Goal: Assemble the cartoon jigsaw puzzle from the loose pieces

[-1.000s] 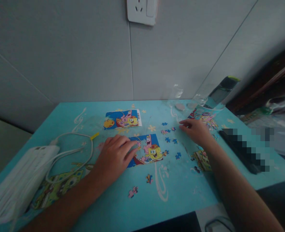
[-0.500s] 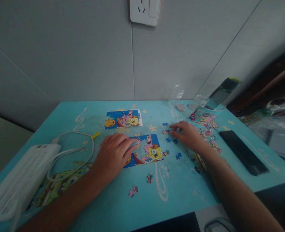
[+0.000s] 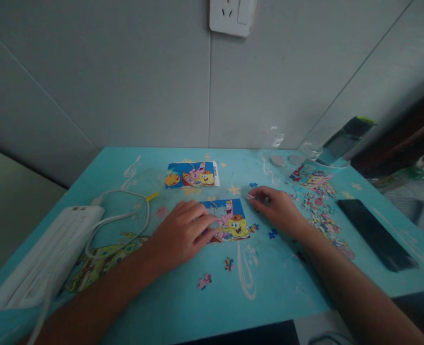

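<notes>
My left hand point(image 3: 188, 227) rests over the left part of a partly assembled cartoon puzzle point(image 3: 237, 227), fingers slightly spread, nothing seen in them. To the puzzle's upper right, my right hand point(image 3: 274, 207) pinches a small pinkish puzzle piece point(image 3: 249, 197) between thumb and forefinger. Behind the puzzle lies a reference picture card point(image 3: 193, 174) with the same characters. Loose blue pieces lie around my right hand, one of them point(image 3: 272, 233) below it. Nearer the front are a pink piece point(image 3: 204, 281) and a multicoloured piece point(image 3: 229, 264).
A white power strip point(image 3: 46, 256) with cables lies at left. Many loose pieces point(image 3: 325, 220) are heaped at right beside a black flat object point(image 3: 377, 235). Behind them stand a clear tub point(image 3: 314, 175) and clear containers. A wall with a socket point(image 3: 232, 17) rises behind the table.
The view has shifted, so the scene sits further right. My right hand has closed on the pinkish piece and drawn slightly toward the puzzle. My left hand stays over the puzzle's left part.
</notes>
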Available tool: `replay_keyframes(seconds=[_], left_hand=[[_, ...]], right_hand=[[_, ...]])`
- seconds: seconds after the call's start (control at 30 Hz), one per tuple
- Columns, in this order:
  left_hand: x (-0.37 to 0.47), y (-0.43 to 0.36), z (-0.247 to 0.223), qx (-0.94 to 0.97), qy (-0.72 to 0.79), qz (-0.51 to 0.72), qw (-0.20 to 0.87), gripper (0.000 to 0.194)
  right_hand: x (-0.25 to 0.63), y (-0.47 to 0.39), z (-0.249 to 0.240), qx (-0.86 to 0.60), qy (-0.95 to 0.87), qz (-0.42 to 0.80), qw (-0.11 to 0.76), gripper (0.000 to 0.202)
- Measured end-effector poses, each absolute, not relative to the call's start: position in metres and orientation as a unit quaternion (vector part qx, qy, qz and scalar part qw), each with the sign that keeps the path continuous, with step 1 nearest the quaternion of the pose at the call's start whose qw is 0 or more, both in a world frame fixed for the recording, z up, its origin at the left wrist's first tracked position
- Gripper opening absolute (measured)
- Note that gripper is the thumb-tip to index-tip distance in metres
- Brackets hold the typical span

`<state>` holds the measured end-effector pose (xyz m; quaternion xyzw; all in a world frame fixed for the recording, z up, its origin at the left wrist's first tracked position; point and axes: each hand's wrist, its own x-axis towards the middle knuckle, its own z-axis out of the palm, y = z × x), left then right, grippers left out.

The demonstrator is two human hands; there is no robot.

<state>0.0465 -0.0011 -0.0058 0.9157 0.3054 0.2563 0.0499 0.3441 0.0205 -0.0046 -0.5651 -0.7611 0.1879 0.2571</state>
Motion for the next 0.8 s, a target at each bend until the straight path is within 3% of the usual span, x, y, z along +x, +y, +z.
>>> replay_keyframes(seconds=[0.23,0.53,0.8], left_hand=[[0.055,-0.021,-0.007,0.963,0.16,0.195,0.099,0.017],[0.056,-0.023,-0.004,0.972,0.13,0.161,0.108,0.012],[0.059,-0.027,-0.001,0.974,0.124,0.178,0.062,0.014]], right_hand=[[0.323,0.001,0.01,-0.454,-0.773,0.346,0.277,0.025],[0.311,-0.005,0.01,-0.48,-0.744,0.388,0.255,0.019],[0.314,-0.003,0.007,-0.448,-0.763,0.367,0.288,0.019]])
